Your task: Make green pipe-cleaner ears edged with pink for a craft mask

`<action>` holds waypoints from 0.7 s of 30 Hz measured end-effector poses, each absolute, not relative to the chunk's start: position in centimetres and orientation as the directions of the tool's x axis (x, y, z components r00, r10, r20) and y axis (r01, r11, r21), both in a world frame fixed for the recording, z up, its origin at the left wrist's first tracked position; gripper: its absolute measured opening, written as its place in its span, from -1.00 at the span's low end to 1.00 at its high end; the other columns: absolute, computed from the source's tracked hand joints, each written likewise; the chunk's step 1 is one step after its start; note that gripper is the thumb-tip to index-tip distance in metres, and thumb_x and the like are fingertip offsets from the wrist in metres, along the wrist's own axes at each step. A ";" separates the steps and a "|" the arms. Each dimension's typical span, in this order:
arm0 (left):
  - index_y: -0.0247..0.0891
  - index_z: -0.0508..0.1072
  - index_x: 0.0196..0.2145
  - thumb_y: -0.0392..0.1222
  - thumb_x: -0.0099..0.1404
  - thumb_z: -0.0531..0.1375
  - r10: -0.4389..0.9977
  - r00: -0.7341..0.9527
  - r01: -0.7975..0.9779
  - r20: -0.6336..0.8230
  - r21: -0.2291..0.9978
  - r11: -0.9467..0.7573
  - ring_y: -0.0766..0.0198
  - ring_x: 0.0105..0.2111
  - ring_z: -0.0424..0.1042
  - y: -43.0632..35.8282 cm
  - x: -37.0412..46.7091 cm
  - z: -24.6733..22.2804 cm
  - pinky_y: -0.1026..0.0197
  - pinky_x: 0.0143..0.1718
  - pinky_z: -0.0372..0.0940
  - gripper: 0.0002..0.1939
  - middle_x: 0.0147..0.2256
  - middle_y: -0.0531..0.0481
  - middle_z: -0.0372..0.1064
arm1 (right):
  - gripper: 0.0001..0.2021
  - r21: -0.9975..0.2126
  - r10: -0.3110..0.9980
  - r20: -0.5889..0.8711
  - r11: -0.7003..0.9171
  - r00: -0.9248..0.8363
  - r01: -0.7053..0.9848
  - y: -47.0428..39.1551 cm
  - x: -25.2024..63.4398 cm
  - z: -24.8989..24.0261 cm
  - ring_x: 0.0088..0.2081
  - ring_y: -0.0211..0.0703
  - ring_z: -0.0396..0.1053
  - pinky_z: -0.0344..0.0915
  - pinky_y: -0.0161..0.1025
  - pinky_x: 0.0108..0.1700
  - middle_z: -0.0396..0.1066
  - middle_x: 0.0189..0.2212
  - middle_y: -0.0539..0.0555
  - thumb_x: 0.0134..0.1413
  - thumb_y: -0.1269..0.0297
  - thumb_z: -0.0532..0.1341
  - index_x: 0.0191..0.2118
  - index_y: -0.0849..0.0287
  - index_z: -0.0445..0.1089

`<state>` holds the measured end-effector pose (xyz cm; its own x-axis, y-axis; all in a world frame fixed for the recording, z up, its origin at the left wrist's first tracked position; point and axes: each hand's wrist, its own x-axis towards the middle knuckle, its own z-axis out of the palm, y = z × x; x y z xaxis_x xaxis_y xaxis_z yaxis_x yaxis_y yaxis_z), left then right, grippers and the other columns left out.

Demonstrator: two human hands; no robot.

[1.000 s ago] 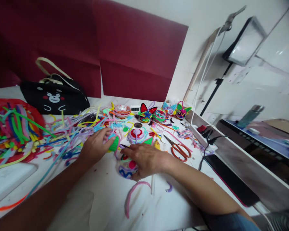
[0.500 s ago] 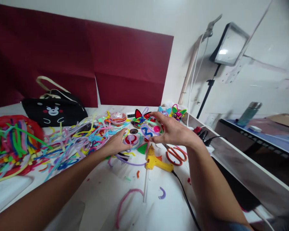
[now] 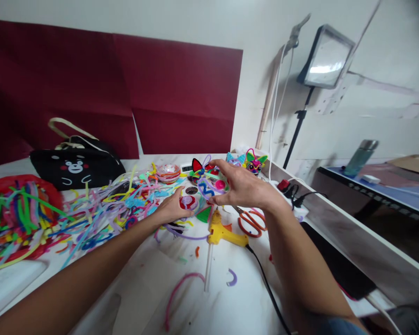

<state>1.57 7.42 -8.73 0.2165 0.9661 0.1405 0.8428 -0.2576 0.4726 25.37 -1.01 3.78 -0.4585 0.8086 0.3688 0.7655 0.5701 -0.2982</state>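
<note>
My left hand (image 3: 172,208) has its thumb and fingers around the side of a small round red-and-purple piece (image 3: 187,202). My right hand (image 3: 239,184) is curved around the right side of a colourful craft figure (image 3: 212,184) with red-and-black ears, a blue zigzag and a pink round spot; its thumb and fingertips touch the edge. A green triangular piece (image 3: 204,214) lies between the hands. Just below them rest a yellow glue gun (image 3: 226,235) with a clear stick and orange-handled scissors (image 3: 251,223).
Loose pipe cleaners (image 3: 125,204) cover the table's left side, beside a red bowl (image 3: 56,197) and a black bag (image 3: 77,170). Finished craft faces (image 3: 254,162) stand at the back. A power strip (image 3: 300,211) and black phone-like slab (image 3: 338,260) lie on the right.
The camera view has shifted slightly. The right hand has closed in a little on the craft figure, and the left hand remains at the red-and-purple piece.
</note>
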 end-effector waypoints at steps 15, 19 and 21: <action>-0.10 0.14 0.22 0.01 -0.13 0.39 0.953 0.063 0.542 0.296 0.792 -0.282 0.06 -0.16 0.45 8.0 0.8 -6.1 0.07 -0.15 0.34 -0.04 -0.09 -0.09 0.39 | -0.23 -0.407 0.801 0.546 0.510 -0.246 0.758 -2.3 29.4 5.5 -0.14 0.02 0.36 0.28 -0.10 -0.15 0.38 -0.12 0.18 -0.15 0.09 0.32 0.22 0.16 0.10; -0.09 0.07 0.23 0.04 0.03 0.28 0.948 -0.022 0.374 0.318 0.882 -0.287 0.18 -0.27 0.47 7.5 0.4 -4.7 0.10 -0.26 0.39 -0.15 -0.10 -0.09 0.35 | -0.21 -0.452 0.800 0.584 0.464 -0.141 0.762 -2.7 30.9 5.8 -0.18 0.01 0.37 0.28 -0.12 -0.19 0.39 -0.15 0.17 -0.19 0.09 0.34 0.21 0.15 0.12; -0.09 0.05 0.24 0.03 0.07 0.26 0.947 -0.032 0.326 0.321 0.899 -0.294 0.19 -0.26 0.47 7.0 0.4 -4.4 0.11 -0.25 0.39 -0.17 -0.05 -0.12 0.33 | -0.21 -0.458 0.804 0.580 0.456 -0.132 0.763 -2.5 31.1 5.7 -0.21 0.00 0.37 0.28 -0.13 -0.21 0.40 -0.18 0.16 -0.19 0.11 0.34 0.21 0.16 0.11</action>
